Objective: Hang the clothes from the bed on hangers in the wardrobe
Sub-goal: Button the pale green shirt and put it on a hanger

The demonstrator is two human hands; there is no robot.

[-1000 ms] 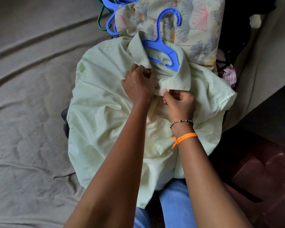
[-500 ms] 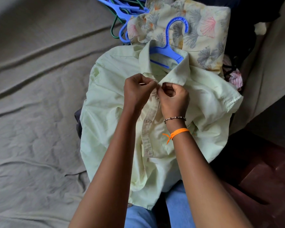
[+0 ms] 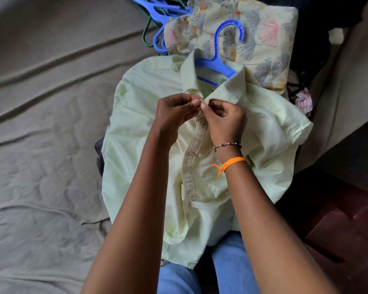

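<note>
Head view: pale green shirt (image 3: 149,128) lies front-up on the bed (image 3: 40,145), over the person's lap, with a blue hanger (image 3: 216,64) inside its collar, hook resting on a folded floral shirt (image 3: 261,39). Left hand (image 3: 174,113) and right hand (image 3: 225,119) meet just below the collar, fingers curled, each pinching the shirt's placket edge at the top button. More blue and green hangers (image 3: 157,20) lie piled beyond, beside the floral shirt.

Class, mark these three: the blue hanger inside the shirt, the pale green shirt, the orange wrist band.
blue hanger (image 3: 218,28): head view, hook.
pale green shirt (image 3: 136,128): head view, front panel.
orange wrist band (image 3: 234,160): head view, strap.
</note>
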